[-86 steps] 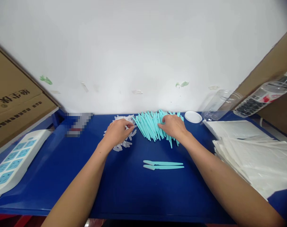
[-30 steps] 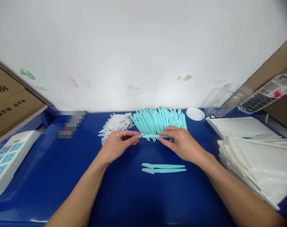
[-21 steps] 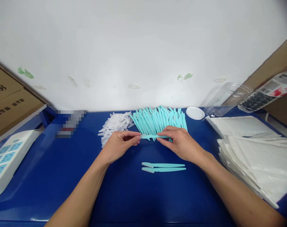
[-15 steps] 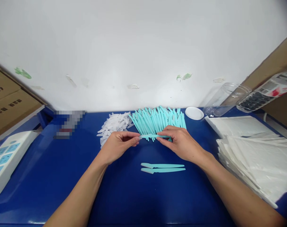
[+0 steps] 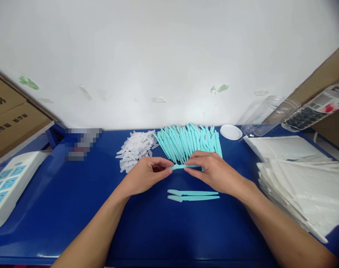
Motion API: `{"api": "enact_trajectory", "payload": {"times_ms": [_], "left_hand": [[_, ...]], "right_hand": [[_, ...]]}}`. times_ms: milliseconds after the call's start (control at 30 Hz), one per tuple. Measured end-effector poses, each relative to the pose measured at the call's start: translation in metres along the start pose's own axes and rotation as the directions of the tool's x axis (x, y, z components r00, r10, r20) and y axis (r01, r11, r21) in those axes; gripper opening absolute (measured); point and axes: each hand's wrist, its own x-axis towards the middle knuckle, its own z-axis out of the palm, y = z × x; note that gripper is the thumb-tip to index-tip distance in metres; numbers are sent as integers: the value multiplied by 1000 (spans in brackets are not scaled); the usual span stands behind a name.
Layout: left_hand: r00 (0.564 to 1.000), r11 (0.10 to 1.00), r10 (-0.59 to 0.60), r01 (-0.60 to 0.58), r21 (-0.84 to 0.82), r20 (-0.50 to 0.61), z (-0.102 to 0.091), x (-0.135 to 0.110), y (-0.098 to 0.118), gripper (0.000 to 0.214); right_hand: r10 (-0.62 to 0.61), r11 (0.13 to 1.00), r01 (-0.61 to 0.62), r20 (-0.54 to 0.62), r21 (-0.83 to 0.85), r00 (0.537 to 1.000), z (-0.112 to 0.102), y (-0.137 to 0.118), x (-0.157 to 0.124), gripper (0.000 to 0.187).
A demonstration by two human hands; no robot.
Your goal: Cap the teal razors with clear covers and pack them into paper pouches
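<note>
Between my two hands lies a teal eyebrow razor (image 5: 179, 166), held level above the table. My left hand (image 5: 150, 172) pinches its left end between thumb and fingers, hiding the blade there. On the handle, toward the right, my right hand (image 5: 211, 169) closes with thumb and fingertips. Two more teal razors (image 5: 193, 198) lie side by side on the blue table (image 5: 147, 230) below my hands. Just beyond my hands spreads a dense pile of teal razors (image 5: 186, 139). Left of that pile is a heap of small whitish translucent blade caps (image 5: 136, 147).
A white round lid (image 5: 231, 132) and a clear plastic jar (image 5: 270, 115) lie at the back right, near a labelled bottle (image 5: 311, 113). White padded packets (image 5: 306, 186) are stacked on the right. A power strip (image 5: 10, 186) sits at the left. A white wall rises behind.
My left hand has slid right along the razor, closer to my right hand. The whitish cap seen at its fingertips before is now covered by the fingers.
</note>
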Motion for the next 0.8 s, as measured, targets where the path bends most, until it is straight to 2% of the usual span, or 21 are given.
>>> {"api": "enact_trajectory", "payload": {"times_ms": [100, 200, 333, 400, 467, 500, 567, 633, 700, 800], "left_hand": [[991, 990, -7, -12, 144, 134, 3, -3, 3, 23], [986, 959, 22, -68, 274, 167, 9, -6, 5, 19], [974, 892, 139, -201, 404, 178, 14, -9, 6, 16], [963, 865, 173, -250, 436, 208, 15, -9, 6, 16], [955, 858, 189, -274, 434, 229, 14, -9, 6, 15], [956, 860, 198, -276, 428, 218, 12, -8, 6, 16], [966, 872, 215, -257, 418, 147, 7, -7, 6, 18], [975, 888, 221, -209, 411, 19, -3, -5, 8, 22], [972, 902, 205, -142, 408, -117, -17, -3, 9, 25], [949, 896, 161, -25, 444, -270, -40, -1, 8, 32]], "right_hand": [[7, 1000, -3, 183, -21, 983, -2, -5, -2, 14], [25, 999, -12, 284, -50, 958, -1, -8, -4, 9], [-23, 1000, 23, 264, 1, 964, -2, -10, -8, 10], [-54, 998, 47, 253, 36, 966, -3, -11, -10, 17], [-31, 999, 25, 262, 24, 965, -6, -11, -8, 29], [21, 1000, -18, 236, -17, 971, -8, -10, -4, 33], [170, 978, -156, 94, -139, 981, -10, -6, 9, 35], [289, 923, -306, -105, -232, 952, -11, 2, 30, 31], [336, 889, -374, -177, -264, 925, -9, 12, 52, 29], [388, 860, -429, -193, -275, 901, -5, 27, 79, 24]]}}
